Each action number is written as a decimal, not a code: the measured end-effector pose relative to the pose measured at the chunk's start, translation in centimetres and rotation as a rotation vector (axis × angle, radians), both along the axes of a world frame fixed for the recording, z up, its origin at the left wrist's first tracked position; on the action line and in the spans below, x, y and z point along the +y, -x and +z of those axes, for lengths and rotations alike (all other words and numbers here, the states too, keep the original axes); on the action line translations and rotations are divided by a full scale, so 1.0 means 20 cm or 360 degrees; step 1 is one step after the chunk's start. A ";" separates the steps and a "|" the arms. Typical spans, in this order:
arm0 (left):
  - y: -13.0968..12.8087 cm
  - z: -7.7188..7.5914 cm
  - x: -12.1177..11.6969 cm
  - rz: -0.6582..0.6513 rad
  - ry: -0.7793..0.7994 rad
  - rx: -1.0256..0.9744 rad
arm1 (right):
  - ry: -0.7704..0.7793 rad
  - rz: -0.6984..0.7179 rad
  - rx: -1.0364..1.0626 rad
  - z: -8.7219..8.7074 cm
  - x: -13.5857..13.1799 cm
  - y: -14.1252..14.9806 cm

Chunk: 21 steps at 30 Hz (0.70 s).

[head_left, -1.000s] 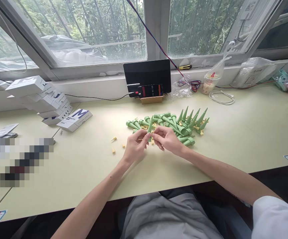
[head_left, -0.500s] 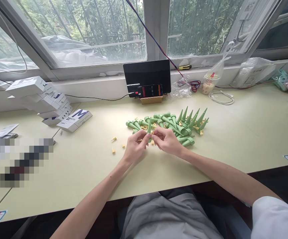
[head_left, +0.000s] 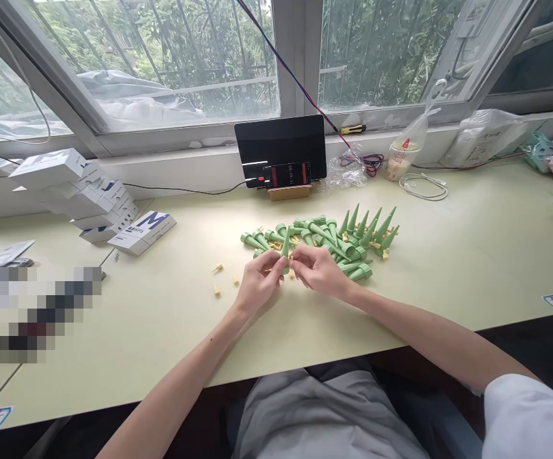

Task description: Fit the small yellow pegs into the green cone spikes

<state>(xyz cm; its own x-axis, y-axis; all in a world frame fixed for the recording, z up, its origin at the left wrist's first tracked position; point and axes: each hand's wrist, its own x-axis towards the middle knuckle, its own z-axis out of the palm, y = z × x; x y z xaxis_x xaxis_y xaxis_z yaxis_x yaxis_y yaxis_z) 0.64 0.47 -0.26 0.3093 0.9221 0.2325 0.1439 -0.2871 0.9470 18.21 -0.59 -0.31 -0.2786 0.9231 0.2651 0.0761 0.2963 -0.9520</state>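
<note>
My left hand (head_left: 258,284) pinches the lower end of a green cone-shaped spike (head_left: 286,242) that points up and away. My right hand (head_left: 318,269) meets it from the right, fingers closed at the spike's base on a small part too tiny to name. Behind both hands lies a pile of green spikes (head_left: 338,237), some lying flat, several standing point up, with small yellow pieces among them. A few loose yellow pieces (head_left: 217,290) lie on the pale green table (head_left: 448,255) to the left of my left hand.
A tablet (head_left: 280,148) and a phone (head_left: 289,174) on a wooden stand sit at the table's back. Stacked white boxes (head_left: 80,191) are at the far left. A bagged cup (head_left: 403,156), a coiled white cable (head_left: 424,186) and plastic bags lie at the right.
Both hands stay together on the green spike with only slight finger shifts. The view has tilted up a little.
</note>
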 end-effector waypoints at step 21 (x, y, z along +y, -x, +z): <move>0.00 0.00 0.00 0.0021 -0.0029 0.0019 | -0.0098 -0.0036 -0.0114 0.00 0.01 -0.01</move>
